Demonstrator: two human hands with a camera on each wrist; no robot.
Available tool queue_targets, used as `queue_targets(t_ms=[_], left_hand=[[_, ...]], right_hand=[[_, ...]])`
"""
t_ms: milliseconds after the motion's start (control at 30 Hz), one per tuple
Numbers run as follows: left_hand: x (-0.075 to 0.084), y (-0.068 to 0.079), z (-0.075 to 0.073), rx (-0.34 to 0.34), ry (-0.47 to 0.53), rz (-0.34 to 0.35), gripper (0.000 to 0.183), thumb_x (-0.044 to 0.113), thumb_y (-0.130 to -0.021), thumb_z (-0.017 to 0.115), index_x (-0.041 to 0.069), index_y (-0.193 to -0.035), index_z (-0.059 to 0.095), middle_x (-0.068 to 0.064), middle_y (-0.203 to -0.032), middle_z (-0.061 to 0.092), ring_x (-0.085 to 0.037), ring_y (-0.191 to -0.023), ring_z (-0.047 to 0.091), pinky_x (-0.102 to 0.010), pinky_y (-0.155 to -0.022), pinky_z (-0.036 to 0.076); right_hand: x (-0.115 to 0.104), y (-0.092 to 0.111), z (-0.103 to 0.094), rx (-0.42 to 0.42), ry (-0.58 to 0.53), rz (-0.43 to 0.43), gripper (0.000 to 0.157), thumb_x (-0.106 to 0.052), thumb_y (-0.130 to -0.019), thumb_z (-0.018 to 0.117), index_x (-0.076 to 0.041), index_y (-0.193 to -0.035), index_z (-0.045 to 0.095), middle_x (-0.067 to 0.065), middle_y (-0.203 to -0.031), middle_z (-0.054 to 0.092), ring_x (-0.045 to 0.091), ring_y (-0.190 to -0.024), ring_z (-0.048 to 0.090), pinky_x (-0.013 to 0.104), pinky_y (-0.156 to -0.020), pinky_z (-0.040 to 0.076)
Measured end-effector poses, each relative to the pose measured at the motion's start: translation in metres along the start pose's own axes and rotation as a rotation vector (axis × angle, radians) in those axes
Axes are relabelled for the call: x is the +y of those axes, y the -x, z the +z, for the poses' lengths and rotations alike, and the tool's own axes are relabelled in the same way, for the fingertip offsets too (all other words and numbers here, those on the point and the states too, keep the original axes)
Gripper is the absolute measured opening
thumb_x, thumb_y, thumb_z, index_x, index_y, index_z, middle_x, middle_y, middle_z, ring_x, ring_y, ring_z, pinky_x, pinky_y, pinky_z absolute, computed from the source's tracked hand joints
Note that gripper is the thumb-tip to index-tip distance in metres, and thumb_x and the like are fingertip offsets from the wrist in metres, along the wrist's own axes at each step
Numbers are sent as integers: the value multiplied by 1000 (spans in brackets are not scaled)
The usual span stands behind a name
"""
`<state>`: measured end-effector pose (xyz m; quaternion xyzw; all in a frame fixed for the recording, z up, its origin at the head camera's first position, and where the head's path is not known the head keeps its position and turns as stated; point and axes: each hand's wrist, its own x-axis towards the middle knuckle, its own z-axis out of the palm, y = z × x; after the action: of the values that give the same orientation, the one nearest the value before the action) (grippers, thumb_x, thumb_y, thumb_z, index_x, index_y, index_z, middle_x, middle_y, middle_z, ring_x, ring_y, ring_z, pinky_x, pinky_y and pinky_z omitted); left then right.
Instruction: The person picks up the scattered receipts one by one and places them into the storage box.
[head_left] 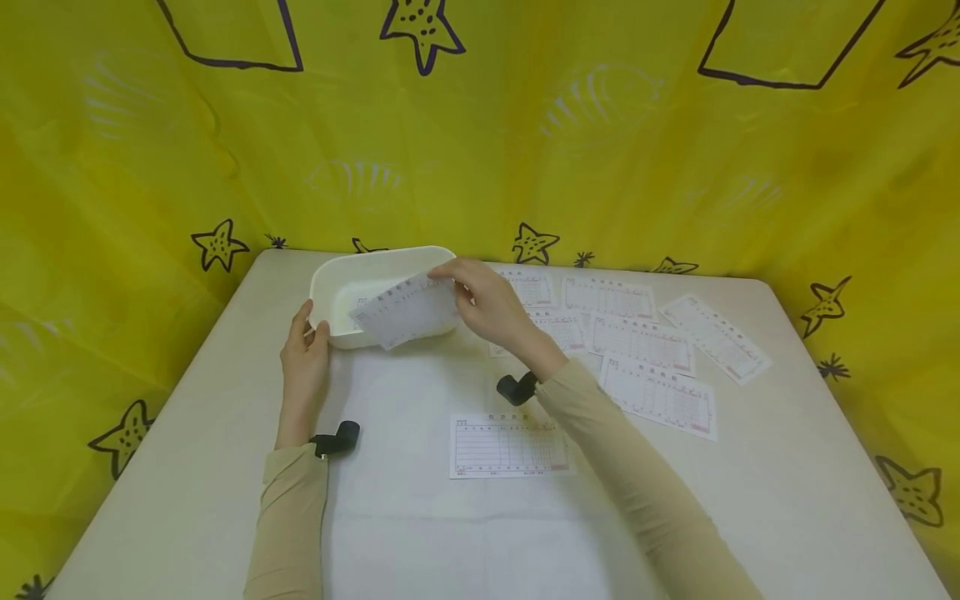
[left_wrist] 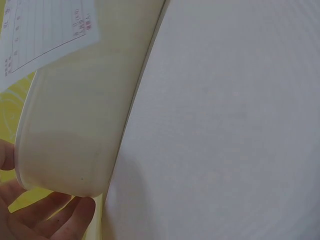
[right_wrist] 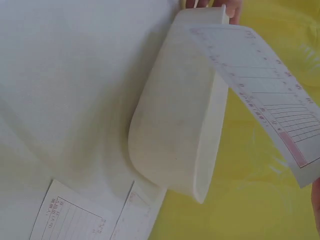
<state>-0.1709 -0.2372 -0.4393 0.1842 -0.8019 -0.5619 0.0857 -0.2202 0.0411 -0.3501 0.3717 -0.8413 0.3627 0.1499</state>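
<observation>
My right hand pinches a printed receipt slip by its upper right corner, above the white plastic bin. The slip hangs tilted across the bin's opening and overlaps its front rim. At the bin's left end my left hand holds the rim and outer wall. The left wrist view shows fingers of that hand curled against the end wall. In the right wrist view the slip bends over the bin's long side. Inside the bin, part of another slip shows behind the held one.
Several receipt slips lie spread on the right side of the white table, some overlapping. One more slip lies nearer the front, partly behind the right sleeve. A yellow patterned curtain hangs behind the table.
</observation>
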Motion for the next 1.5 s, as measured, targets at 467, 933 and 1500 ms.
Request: queue_targets(t_ms=[467,933,1500], left_hand=[[0,-2,1,-13,3,-1,54,42,-101,38,37,-152,22,-10,-158,27,-28,-140,37,-46,-115,31],[1,-1,3,-9,7,-12,53,41,-101,38,38,-152,22,-11,-157,29,-28,-140,39,-46,-115,31],[1,1,0,-16,2,-31,54,45,-100,37,41,-151,21,-6,-159,25,-27,-142,36,-47,-116,30]], right_hand=[[14,-27,21,71,-52,81,36,10,-91,45,-5,-115,67,10,-113,68,21,-100,60,26,-81,46],[33,-27,53,15,-138,308,39,10,-91,44,-5,-120,64,9,-124,64,21,-109,60,30,-89,51],[39,-28,57,-130,-104,379,42,5,-93,43,-11,-130,58,5,-133,58,22,-108,56,34,-95,45]])
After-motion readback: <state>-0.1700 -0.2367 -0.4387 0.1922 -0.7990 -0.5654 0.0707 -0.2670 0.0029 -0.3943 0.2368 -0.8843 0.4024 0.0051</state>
